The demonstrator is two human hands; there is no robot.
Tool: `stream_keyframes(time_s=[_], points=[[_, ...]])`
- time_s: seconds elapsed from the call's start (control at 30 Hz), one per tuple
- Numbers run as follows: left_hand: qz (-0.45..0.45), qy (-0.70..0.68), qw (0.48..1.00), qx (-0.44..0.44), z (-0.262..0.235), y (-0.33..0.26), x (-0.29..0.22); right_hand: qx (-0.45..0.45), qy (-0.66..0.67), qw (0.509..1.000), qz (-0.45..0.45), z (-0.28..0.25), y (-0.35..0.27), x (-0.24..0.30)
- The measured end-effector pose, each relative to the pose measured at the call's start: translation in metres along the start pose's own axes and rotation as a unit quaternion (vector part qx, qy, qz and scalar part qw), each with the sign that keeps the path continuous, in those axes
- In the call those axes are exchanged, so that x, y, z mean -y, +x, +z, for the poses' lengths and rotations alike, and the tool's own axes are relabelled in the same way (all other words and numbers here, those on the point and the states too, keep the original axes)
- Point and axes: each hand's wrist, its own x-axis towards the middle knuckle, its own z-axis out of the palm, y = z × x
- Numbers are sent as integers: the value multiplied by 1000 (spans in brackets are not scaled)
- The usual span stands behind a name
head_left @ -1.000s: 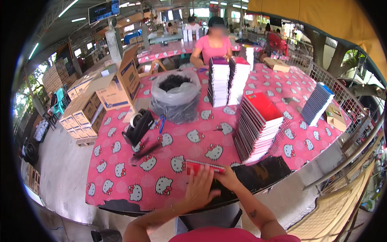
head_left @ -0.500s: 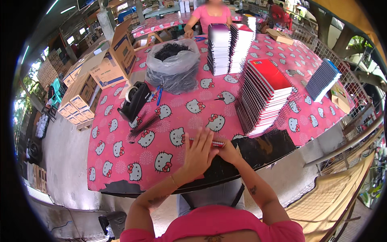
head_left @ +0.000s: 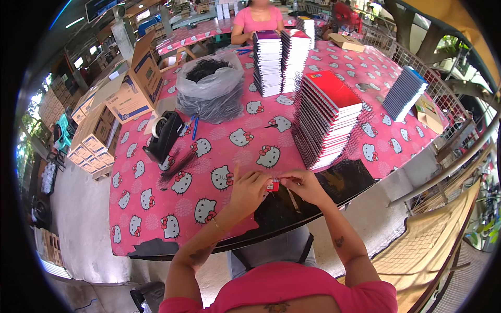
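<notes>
At the near edge of the table, a red spiral notebook (head_left: 273, 186) is held between my two hands, seen almost edge-on and mostly hidden by my fingers. My left hand (head_left: 249, 191) grips its left end with bent fingers. Thumb and fingers of my right hand (head_left: 307, 187) pinch the other end, by the binding. Just beyond my right hand rises a tall stack of red spiral notebooks (head_left: 334, 96). Loose black binding coils (head_left: 178, 170) lie to the left, beside a black tape dispenser (head_left: 165, 136).
A plastic bag of black coils (head_left: 210, 96) stands behind blue pens (head_left: 195, 128). Farther off are white-paged notebook stacks (head_left: 267, 65), a blue-topped stack (head_left: 405, 95) and an open carton (head_left: 134, 88). Across the table stands a co-worker in pink (head_left: 258, 21). Black underlayer (head_left: 344, 182) shows through the torn cover.
My left hand has lifted from lying flat over the notebook and now grips it with bent fingers. My right hand has shifted to the binding. The whole view has turned slightly.
</notes>
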Motion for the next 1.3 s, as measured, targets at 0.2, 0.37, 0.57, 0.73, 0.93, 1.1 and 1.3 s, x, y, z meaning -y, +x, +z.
stream_keyframes(time_s=[0.2,0.37,0.57,0.73,0.93,1.1,1.3], points=[[-11,10,999,39,-8,0,-2,103,-26,994,-29,-8,13,3],[-10,21,998,61,-12,-2,-11,52,-113,980,-154,1,19,2],[44,57,997,18,-44,23,-28,-193,-198,944,-178,11,3,32],[181,-23,947,-266,-95,145,-65,-426,-320,776,-337,-51,-26,136],[255,-196,938,-129,-9,232,-43,-418,18,892,-170,-136,4,114],[215,-204,947,-120,-10,222,-42,-354,153,921,-58,-156,11,52],[-86,-291,921,-245,32,176,-58,-212,303,924,100,-181,13,-75]])
